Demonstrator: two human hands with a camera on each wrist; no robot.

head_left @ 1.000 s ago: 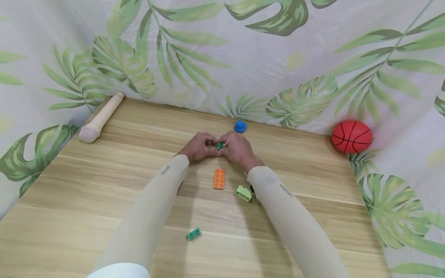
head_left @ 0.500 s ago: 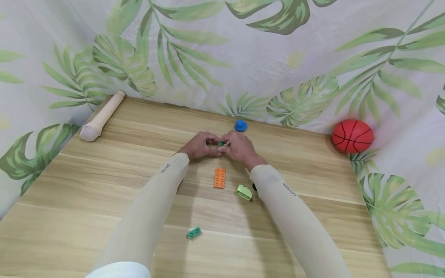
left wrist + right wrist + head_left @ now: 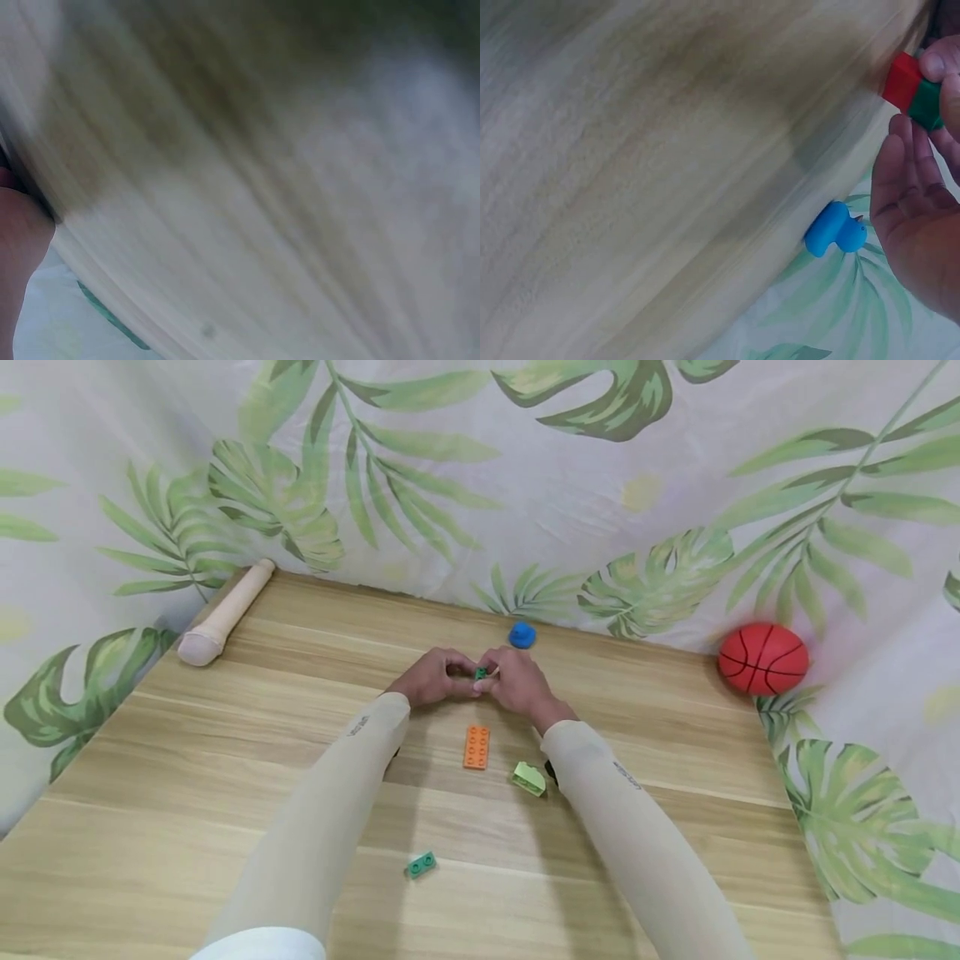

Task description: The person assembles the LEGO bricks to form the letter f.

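Note:
Toward the back of the table, my left hand [image 3: 429,678] and right hand [image 3: 517,681] meet fingertip to fingertip. Between them they pinch a small green toy brick [image 3: 481,673]. In the right wrist view this green brick [image 3: 927,103] sits against a red brick [image 3: 902,81], with a thumb pressing on the green one. My right hand [image 3: 919,217] reaches up from below there, its fingers partly extended. The left wrist view catches only a bit of my left hand [image 3: 21,240] at its edge, with no brick in sight.
On the table [image 3: 225,777] in front of the hands lie an orange brick [image 3: 476,747], a light green curved brick [image 3: 528,779] and a teal two-stud brick [image 3: 422,865]. Behind are a blue toy duck [image 3: 522,635], a microphone-shaped object [image 3: 225,614] and a red ball [image 3: 763,658].
The right wrist has swung slightly to the right, and the green brick has turned a little between the fingertips. The view shifts slightly; the loose bricks stay put.

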